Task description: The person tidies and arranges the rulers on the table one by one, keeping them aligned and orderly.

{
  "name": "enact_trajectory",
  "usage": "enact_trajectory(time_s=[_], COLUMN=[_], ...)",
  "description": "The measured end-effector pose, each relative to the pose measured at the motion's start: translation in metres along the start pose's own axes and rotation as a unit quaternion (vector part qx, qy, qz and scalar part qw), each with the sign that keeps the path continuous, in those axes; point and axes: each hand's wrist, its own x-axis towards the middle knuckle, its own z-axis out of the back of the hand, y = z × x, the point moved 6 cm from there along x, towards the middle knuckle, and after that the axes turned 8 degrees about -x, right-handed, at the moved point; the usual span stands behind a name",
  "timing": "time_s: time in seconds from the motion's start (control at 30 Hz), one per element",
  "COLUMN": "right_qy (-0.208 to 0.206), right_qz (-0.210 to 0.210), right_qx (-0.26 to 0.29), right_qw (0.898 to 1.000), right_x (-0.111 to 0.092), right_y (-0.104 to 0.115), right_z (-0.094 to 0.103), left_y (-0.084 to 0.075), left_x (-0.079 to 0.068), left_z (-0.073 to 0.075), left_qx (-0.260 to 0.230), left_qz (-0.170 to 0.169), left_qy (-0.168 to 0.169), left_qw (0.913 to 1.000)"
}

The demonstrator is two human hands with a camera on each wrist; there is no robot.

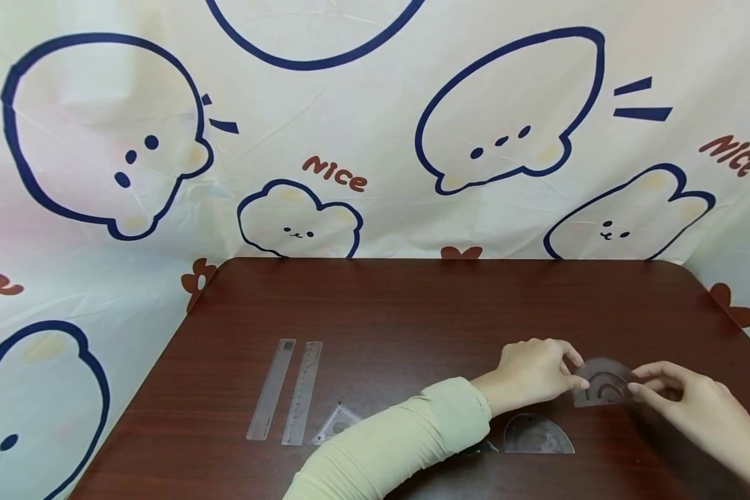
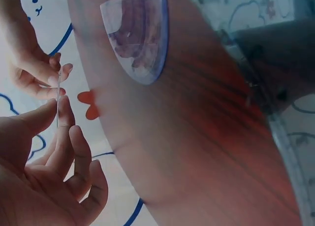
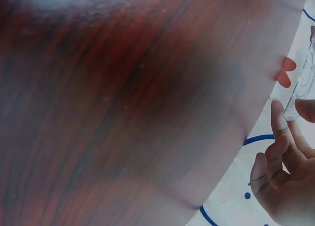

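Note:
A clear protractor (image 1: 600,378) with a curved cut-out is held up over the right part of the table, pinched at both ends. My left hand (image 1: 534,375) grips its left end between thumb and fingers, and my right hand (image 1: 694,396) pinches the right end. Seen from the left wrist, this protractor (image 2: 58,105) is edge-on, a thin line between the fingertips. A second protractor (image 1: 537,436), a plain half-round one, lies flat on the table just below the left hand. In the right wrist view, the right hand's (image 3: 290,172) thumb and index finger meet the protractor's corner (image 3: 303,78).
Two clear straight rulers, an outer one (image 1: 271,389) and an inner one (image 1: 303,393), lie side by side at left on the brown table (image 1: 412,305). A clear set square (image 1: 334,420) is partly covered by the left sleeve (image 1: 406,437). A printed cloth hangs behind.

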Motion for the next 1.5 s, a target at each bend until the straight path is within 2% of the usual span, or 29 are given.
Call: enact_trajectory(time_s=[0.17, 0.43, 0.83, 1.07, 1.5], right_qy=[0.009, 0.070, 0.132, 0.140, 0.158], right_qz=[-0.007, -0.039, -0.061, -0.065, -0.072], right_qx=[0.004, -0.007, -0.007, -0.003, -0.009], right_qw=[1.000, 0.997, 0.989, 0.988, 0.985], right_x=[-0.006, -0.011, -0.024, -0.028, -0.029], right_y=[-0.007, -0.015, -0.021, -0.022, -0.030], right_z=[-0.001, -0.011, -0.026, -0.031, -0.041], left_y=[-0.003, -0.004, -0.005, -0.005, -0.005], left_x=[0.001, -0.001, -0.006, -0.006, -0.007], left_z=[-0.007, -0.018, -0.033, -0.037, -0.042], left_qx=[0.012, 0.023, 0.066, 0.084, 0.097], left_qz=[0.001, 0.004, 0.002, -0.003, 0.003], left_qy=[0.012, 0.035, 0.053, 0.044, 0.055], left_qw=[0.9999, 0.9991, 0.9964, 0.9955, 0.9938])
